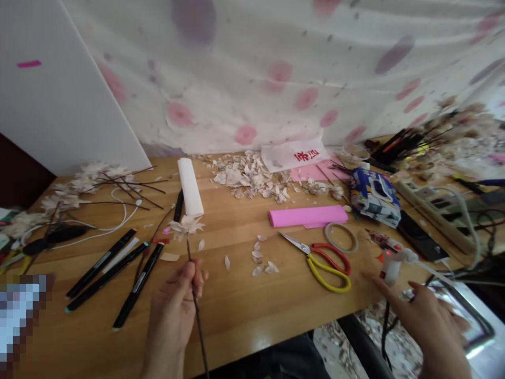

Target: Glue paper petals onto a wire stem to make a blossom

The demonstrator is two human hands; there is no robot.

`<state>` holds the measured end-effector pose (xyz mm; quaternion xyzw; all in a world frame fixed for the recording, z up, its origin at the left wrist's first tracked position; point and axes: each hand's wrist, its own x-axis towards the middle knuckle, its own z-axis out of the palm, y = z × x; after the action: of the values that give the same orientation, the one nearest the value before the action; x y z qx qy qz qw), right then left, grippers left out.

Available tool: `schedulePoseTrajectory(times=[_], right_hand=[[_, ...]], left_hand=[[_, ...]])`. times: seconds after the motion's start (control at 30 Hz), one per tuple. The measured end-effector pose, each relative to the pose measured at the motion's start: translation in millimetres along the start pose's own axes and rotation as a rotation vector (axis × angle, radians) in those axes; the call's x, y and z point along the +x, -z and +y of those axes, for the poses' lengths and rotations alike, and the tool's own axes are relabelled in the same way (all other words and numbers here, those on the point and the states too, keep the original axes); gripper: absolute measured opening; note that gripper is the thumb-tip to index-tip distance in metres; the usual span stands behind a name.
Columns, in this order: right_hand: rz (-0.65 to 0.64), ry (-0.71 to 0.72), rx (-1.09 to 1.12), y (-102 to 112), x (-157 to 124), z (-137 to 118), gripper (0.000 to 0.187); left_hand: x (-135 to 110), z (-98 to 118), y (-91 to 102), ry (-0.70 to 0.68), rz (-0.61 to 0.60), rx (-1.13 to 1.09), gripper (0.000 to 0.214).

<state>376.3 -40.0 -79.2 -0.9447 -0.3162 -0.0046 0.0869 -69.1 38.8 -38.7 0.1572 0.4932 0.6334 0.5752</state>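
My left hand is closed around the thin dark stem of an artificial flower, whose pale petals spread out above my fingers. To the right, my right hand has its fingers apart, the index finger stretched to the handle of a white hot glue gun with a small red light. Whether that fingertip touches the handle is hard to make out. Several loose petals lie on the wooden table between the hands. Scissors with one red and one yellow handle rest left of the glue gun.
A heap of petals lies at the back. Nearby are a white paper roll, a pink paper roll, a tape ring, a wipes pack, a phone and a power strip. Markers and finished flowers lie left.
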Motion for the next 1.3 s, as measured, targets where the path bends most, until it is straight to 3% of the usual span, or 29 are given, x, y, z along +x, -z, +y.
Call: schedulePoseTrajectory(times=[0.03, 0.1, 0.2, 0.27, 0.4, 0.5, 0.7, 0.83, 0.97, 1.1, 1.3], right_hand=[[-0.049, -0.049, -0.080, 9, -7, -1, 0.079], [-0.173, -0.009, -0.116, 29, -19, -10, 0.065], [-0.217, 0.135, 0.154, 48, -36, -43, 0.059], [-0.252, 0.187, 0.368, 50, -50, -75, 0.056], [-0.336, 0.502, 0.537, 33, -75, -136, 0.038], [-0.362, 0.590, 0.548, 24, -86, -161, 0.029], [-0.373, 0.694, 0.507, 22, -99, -180, 0.014], [-0.425, 0.840, 0.516, 8, -128, -214, 0.004], [-0.434, 0.935, 0.465, -15, -159, -251, 0.009], [-0.435, 0.944, 0.381, -29, -174, -264, 0.019], [-0.476, 0.925, 0.359, -28, -178, -264, 0.011]], left_hand=[[6, 0, 6.6, -0.007, -0.004, 0.011, 0.041], [16, -1, 18.6, 0.001, -0.026, 0.024, 0.040], [23, -4, 29.7, 0.024, -0.066, 0.014, 0.040], [24, -7, 32.3, 0.039, -0.106, -0.011, 0.040], [21, -9, 33.5, 0.098, -0.206, -0.068, 0.039], [21, -9, 37.4, 0.157, -0.277, -0.098, 0.036], [22, -11, 44.0, 0.256, -0.380, -0.249, 0.029], [19, -12, 42.1, 0.325, -0.406, -0.425, 0.024], [18, -15, 43.4, 0.358, -0.427, -0.450, 0.021], [19, -25, 48.8, 0.316, -0.422, -0.486, 0.021], [19, -26, 47.4, 0.353, -0.427, -0.461, 0.021]])
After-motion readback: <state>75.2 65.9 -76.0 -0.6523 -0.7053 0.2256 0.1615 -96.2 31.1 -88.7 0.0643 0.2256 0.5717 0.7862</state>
